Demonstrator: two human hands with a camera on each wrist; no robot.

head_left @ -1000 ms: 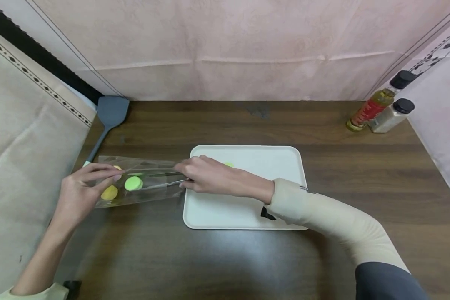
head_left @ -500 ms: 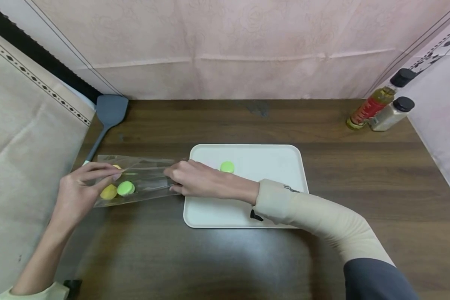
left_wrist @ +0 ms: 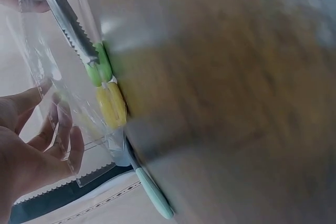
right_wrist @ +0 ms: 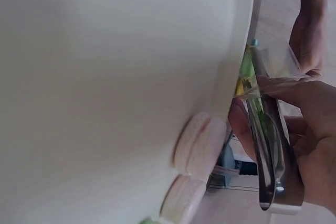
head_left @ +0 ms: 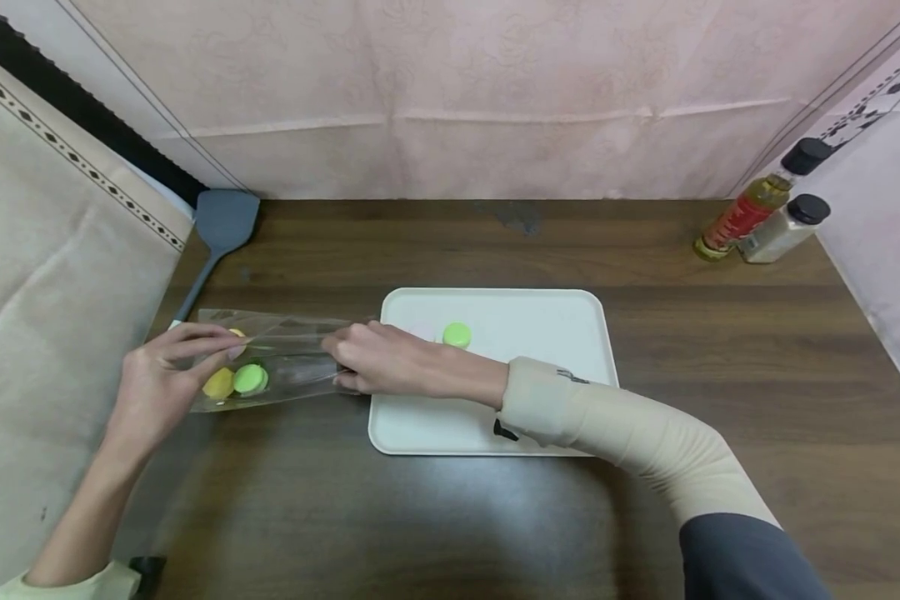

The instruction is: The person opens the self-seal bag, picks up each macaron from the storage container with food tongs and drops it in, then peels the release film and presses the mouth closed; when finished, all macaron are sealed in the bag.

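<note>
My left hand (head_left: pixel 161 379) pinches the upper layer of a clear plastic bag (head_left: pixel 300 383) between thumb and fingers. Inside the bag, a green macaron (head_left: pixel 250 379) lies against a yellow macaron (head_left: pixel 218 384); another yellow one (head_left: pixel 237 333) is mostly covered by the left fingers. My right hand (head_left: pixel 386 358) is at the bag's mouth, gripping metal tongs (right_wrist: pixel 278 177). In the left wrist view the serrated tongs (left_wrist: pixel 71 24) reach into the bag and their tip overlaps the green macaron (left_wrist: pixel 100 66).
A white tray (head_left: pixel 540 408) sits under the right forearm, bearing a green macaron (head_left: pixel 457 335) and pink macarons (right_wrist: pixel 199 145). A grey spatula (head_left: pixel 227 221) lies at back left. An oil bottle (head_left: pixel 742 217) and a black-capped jar (head_left: pixel 783 229) stand at back right.
My right hand has moved left with the tongs, deeper into the bag. The green macaron has shifted left to the yellow one. The tray's green macaron is now uncovered.
</note>
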